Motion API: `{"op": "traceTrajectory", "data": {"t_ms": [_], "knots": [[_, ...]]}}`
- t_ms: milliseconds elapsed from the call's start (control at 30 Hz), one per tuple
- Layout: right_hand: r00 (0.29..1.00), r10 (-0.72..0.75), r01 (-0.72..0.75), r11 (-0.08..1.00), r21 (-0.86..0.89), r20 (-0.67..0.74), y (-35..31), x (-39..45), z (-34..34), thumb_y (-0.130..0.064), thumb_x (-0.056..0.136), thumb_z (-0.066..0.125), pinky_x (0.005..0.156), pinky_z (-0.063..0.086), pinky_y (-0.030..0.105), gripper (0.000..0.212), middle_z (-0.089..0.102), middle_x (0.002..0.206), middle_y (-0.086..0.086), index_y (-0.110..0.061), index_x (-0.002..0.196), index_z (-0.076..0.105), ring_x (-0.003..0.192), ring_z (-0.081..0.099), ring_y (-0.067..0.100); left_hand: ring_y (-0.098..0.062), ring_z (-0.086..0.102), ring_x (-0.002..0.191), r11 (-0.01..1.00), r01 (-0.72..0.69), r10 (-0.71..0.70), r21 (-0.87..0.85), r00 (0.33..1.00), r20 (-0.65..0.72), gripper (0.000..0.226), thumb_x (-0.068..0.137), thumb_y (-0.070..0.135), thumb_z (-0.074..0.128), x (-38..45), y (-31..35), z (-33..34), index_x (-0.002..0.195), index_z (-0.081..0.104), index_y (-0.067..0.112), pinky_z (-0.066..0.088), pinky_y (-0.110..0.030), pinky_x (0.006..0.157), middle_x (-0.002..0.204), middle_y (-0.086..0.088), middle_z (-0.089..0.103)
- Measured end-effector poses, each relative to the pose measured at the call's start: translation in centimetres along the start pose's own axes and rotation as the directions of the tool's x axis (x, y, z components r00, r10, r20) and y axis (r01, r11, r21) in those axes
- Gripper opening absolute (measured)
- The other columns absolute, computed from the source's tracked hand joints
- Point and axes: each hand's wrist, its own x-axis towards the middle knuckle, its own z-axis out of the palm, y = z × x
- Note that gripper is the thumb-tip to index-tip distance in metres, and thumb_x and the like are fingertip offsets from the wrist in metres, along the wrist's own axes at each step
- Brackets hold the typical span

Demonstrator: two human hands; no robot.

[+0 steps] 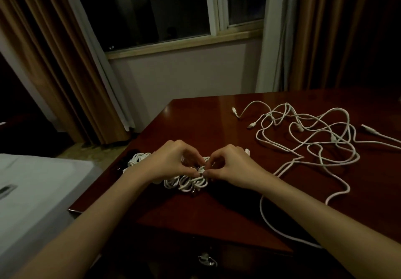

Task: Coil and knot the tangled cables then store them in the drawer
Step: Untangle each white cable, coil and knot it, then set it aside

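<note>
A coiled bundle of white cable [188, 183] lies on the dark red wooden table [217, 126] near its left front. My left hand [171, 161] and my right hand [230, 165] meet above it, and each pinches a strand of that bundle with curled fingers. Another white coil [137, 159] peeks out left of my left wrist. A loose tangle of white cables [308, 135] sprawls over the right half of the table, with one strand [273, 224] trailing toward the front edge. Below the front edge, an open drawer [206, 259] shows a small white coil inside, dimly lit.
A white bed corner [32, 192] stands left of the table. Brown curtains [54, 61] hang at left and right of a dark window [162, 7] behind the table. A black object [128, 159] lies at the table's left edge.
</note>
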Motion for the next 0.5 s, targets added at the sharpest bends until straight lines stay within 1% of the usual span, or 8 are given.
{"op": "traceTrajectory", "data": {"t_ms": [100,167,200,267,333,367,433,500], "knots": [[1.0,0.009,-0.008,1.0,0.025,-0.019,0.1,0.8,0.2,-0.028,0.083,0.074,0.057,0.046,0.013,0.012,0.071,0.075,-0.002,-0.016,0.086,0.073,0.067,0.066,0.004,0.009,0.062,0.092,1.0,0.006,-0.006,-0.025,1.0,-0.017,0.027,0.077,0.027,0.08,0.3,-0.9,-0.2,0.104,0.074,0.029,0.048,-0.011,0.079,0.096,0.021,0.07],[1.0,0.018,-0.017,1.0,0.011,-0.016,0.1,1.3,0.2,-0.029,0.083,0.074,0.06,0.049,0.017,0.014,0.071,0.079,-0.002,-0.016,0.088,0.074,0.071,0.066,0.008,0.009,0.062,0.094,1.0,0.01,-0.01,0.0,1.0,-0.003,0.027,0.078,0.027,0.079,0.6,-1.0,-0.4,0.105,0.073,0.03,0.049,-0.012,0.081,0.097,0.021,0.07],[1.0,0.021,-0.021,1.0,0.0,-0.004,0.1,1.4,0.0,-0.029,0.083,0.074,0.062,0.05,0.019,0.015,0.071,0.083,-0.002,-0.016,0.09,0.074,0.074,0.066,0.009,0.009,0.062,0.095,0.999,0.015,-0.016,0.028,1.0,0.016,0.028,0.079,0.028,0.079,0.8,-0.9,-0.6,0.106,0.073,0.031,0.049,-0.012,0.081,0.098,0.021,0.07],[0.999,0.018,-0.017,0.999,-0.034,0.032,0.1,1.7,-0.8,-0.031,0.083,0.074,0.064,0.049,0.018,0.017,0.071,0.088,-0.003,-0.017,0.093,0.075,0.078,0.065,0.007,0.01,0.061,0.093,0.996,0.039,-0.045,0.08,0.996,0.074,0.027,0.08,0.028,0.078,1.4,-0.6,-1.0,0.106,0.072,0.032,0.047,-0.009,0.076,0.1,0.02,0.07],[0.999,0.021,-0.018,0.998,-0.066,0.044,0.2,1.8,-2.4,-0.029,0.084,0.073,0.066,0.049,0.015,0.013,0.07,0.088,-0.007,-0.019,0.093,0.075,0.079,0.064,0.002,0.012,0.06,0.086,0.991,0.065,-0.081,0.113,0.987,0.136,0.026,0.08,0.028,0.078,2.2,-0.1,-1.8,0.104,0.072,0.034,0.044,-0.008,0.07,0.095,0.021,0.069],[0.999,0.029,-0.027,0.997,-0.072,0.031,0.4,1.7,-3.5,-0.026,0.085,0.073,0.065,0.049,0.014,0.01,0.069,0.086,-0.009,-0.019,0.092,0.074,0.077,0.065,0.001,0.011,0.061,0.083,0.99,0.074,-0.093,0.122,0.984,0.152,0.025,0.08,0.029,0.079,2.7,0.2,-2.3,0.103,0.072,0.034,0.044,-0.008,0.069,0.092,0.021,0.069],[0.999,0.049,-0.05,0.997,-0.061,-0.013,1.0,1.5,-5.9,-0.02,0.086,0.071,0.065,0.051,0.013,0.006,0.071,0.083,-0.007,-0.017,0.09,0.074,0.073,0.067,0.001,0.01,0.063,0.078,0.992,0.088,-0.101,0.095,0.985,0.141,0.023,0.079,0.031,0.079,4.0,0.7,-3.0,0.101,0.073,0.031,0.048,-0.01,0.07,0.09,0.019,0.071],[0.996,0.079,-0.081,0.995,-0.063,-0.035,1.8,1.1,-8.1,-0.017,0.086,0.07,0.062,0.049,0.007,0.003,0.072,0.084,-0.005,-0.018,0.087,0.073,0.074,0.067,0.001,0.011,0.063,0.076,0.996,0.062,-0.068,0.065,0.993,0.094,0.02,0.08,0.031,0.078,5.5,1.6,-3.1,0.1,0.074,0.029,0.048,-0.011,0.07,0.093,0.017,0.072]]}}
